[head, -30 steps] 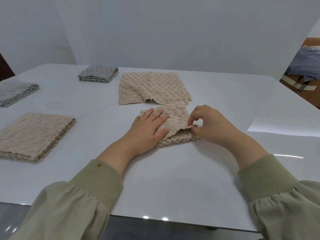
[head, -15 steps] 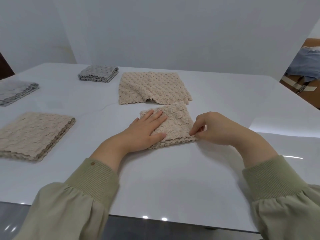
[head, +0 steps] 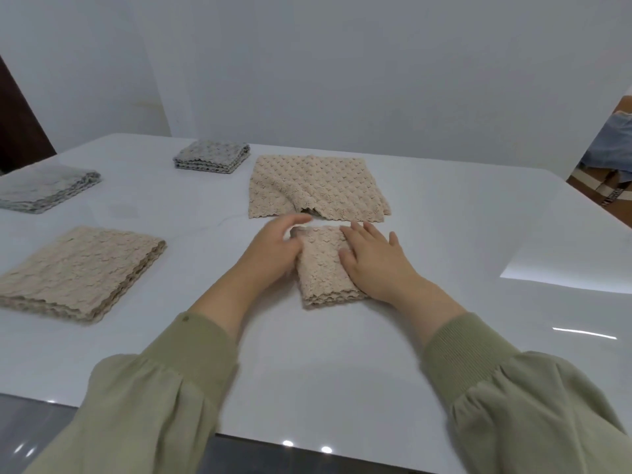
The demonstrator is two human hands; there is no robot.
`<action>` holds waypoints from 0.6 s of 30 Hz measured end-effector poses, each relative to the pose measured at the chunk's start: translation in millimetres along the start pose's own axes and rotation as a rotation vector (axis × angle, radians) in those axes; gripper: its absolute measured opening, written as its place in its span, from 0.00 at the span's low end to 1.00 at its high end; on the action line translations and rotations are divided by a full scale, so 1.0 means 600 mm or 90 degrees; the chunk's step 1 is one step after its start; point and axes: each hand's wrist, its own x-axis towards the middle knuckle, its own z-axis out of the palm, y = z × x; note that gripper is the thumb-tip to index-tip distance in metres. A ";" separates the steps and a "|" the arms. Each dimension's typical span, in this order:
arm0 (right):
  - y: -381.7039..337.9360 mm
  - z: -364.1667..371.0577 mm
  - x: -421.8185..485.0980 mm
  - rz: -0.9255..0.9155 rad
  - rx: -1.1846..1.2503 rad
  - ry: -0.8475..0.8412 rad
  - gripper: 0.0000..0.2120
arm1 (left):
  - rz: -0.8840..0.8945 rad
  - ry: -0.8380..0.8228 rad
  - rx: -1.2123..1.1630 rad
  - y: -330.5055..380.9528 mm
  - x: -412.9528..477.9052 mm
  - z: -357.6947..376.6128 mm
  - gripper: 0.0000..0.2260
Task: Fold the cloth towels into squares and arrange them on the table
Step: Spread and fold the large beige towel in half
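Observation:
A small folded beige towel (head: 321,268) lies on the white table (head: 342,364) between my hands. My left hand (head: 273,249) cups its left edge, fingers curved against the side. My right hand (head: 376,265) lies flat on its right half, fingers spread, pressing down. Just behind it lies a larger beige towel (head: 316,186), spread flat with a rumpled near edge. At the left sits a stack of folded beige towels (head: 82,268). A folded grey towel (head: 212,155) lies at the back, and a grey stack (head: 44,186) at the far left.
The table's near edge runs below my green sleeves. A white wall stands close behind the table. At the far right, beyond the table's corner, sits a cardboard box with blue fabric (head: 612,159) on it.
My left hand slid off the top of the small towel to its left edge. My right hand let go of the right corner and now lies flat on top. The towel looks narrower.

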 end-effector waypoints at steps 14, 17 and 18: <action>0.001 0.003 -0.003 0.001 0.006 -0.005 0.26 | 0.012 0.099 0.173 -0.032 0.046 -0.008 0.11; -0.001 0.007 -0.003 0.015 -0.007 -0.008 0.26 | 0.033 0.107 0.307 -0.040 0.049 -0.009 0.14; -0.001 0.007 -0.004 0.015 -0.005 -0.010 0.26 | 0.041 0.117 0.339 -0.040 0.047 -0.009 0.16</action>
